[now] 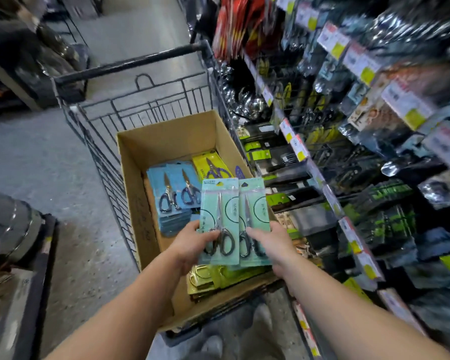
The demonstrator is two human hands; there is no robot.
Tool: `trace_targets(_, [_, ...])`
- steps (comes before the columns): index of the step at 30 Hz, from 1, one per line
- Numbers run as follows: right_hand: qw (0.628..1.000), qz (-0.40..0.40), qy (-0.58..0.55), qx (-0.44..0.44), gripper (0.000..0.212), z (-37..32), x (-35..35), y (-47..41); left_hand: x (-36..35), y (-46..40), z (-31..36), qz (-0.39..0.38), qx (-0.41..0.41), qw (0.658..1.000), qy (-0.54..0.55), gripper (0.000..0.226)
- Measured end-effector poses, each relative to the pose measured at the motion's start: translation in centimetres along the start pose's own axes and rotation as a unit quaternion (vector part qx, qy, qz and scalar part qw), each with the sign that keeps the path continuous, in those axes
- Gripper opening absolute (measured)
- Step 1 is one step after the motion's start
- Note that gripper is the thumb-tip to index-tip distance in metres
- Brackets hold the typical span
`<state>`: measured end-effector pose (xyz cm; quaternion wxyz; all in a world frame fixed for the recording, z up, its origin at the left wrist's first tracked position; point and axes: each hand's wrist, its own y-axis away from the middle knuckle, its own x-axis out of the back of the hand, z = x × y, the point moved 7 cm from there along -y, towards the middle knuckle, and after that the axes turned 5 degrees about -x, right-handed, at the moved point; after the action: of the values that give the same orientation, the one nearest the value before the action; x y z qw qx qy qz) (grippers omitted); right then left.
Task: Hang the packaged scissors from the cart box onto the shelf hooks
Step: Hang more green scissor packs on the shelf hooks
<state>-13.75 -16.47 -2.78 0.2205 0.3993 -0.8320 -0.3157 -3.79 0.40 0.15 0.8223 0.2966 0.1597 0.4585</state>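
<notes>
Two mint-green scissor packs are held above the cardboard box (pixel 138 162) in the wire cart (pixel 107 131). My left hand (pixel 190 244) grips the lower part of the left pack (pixel 220 203). The right pack (pixel 252 203) is gripped at its lower right edge by my right hand (pixel 268 242). Both packs stand upright, side by side and slightly overlapping. Inside the box lie blue scissor packs (pixel 174 193), a yellow pack (pixel 211 166) and gold-coloured packs (pixel 211 278). The shelf with hooks (pixel 322 152) runs along the right, full of hanging goods.
Price tags (pixel 296 144) line the shelf rails on the right. The cart's black handle bar (pixel 130 63) is at the far end. Dark round goods (pixel 8 224) sit on a low stand at the left. Grey floor lies between them.
</notes>
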Motion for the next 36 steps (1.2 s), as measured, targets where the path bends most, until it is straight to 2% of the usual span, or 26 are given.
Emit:
trace_targets(4, [0.996, 0.076, -0.044, 0.026, 0.038, -0.3, 1.7, 3.9, -0.9, 1.2, 1.1, -0.045, -0.038, 0.998, -0.036, 0.016])
trace_targets(7, [0.988, 0.129, -0.075, 0.045, 0.033, 0.3, 3.6, 6.8, -2.2, 2.2, 2.1, -0.093, -0.066, 0.99, -0.079, 0.026])
trace_targets(9, [0.981, 0.168, -0.088, 0.048, 0.034, 0.8, 5.3, 9.0, -3.8, 3.5, 2.8, -0.121, -0.092, 0.983, -0.105, 0.014])
trace_targets(12, [0.966, 0.218, -0.128, 0.054, 0.015, 2.5, 8.3, 12.2, -6.9, 5.5, 3.0, -0.161, -0.131, 0.968, -0.139, 0.012])
trace_targets(17, [0.932, 0.301, -0.196, 0.039, 0.021, 7.4, 13.3, 18.3, -13.5, 8.8, 0.9, -0.249, -0.145, 0.937, -0.197, 0.021])
trace_targets(20, [0.91, 0.34, -0.236, 0.037, 0.023, 11.4, 16.2, 22.6, -17.7, 12.1, -1.4, -0.302, -0.143, 0.915, -0.226, 0.018])
trace_targets(28, [0.837, 0.444, -0.321, -0.003, 0.022, 25.5, 22.9, 35.4, -28.4, 24.3, -10.6, -0.406, -0.164, 0.844, -0.31, 0.013])
trace_targets(32, [0.808, 0.479, -0.343, -0.025, 0.029, 33.5, 25.4, 42.6, -32.3, 31.5, -16.9, -0.447, -0.185, 0.792, -0.372, 0.031])
trace_targets(34, [0.784, 0.494, -0.375, -0.024, 0.024, 37.8, 26.5, 46.4, -34.1, 35.5, -20.4, -0.465, -0.191, 0.766, -0.4, 0.045])
trace_targets(36, [0.772, 0.5, -0.391, -0.027, 0.025, 40.5, 27.0, 48.7, -35.2, 37.8, -22.7, -0.475, -0.183, 0.76, -0.404, 0.045])
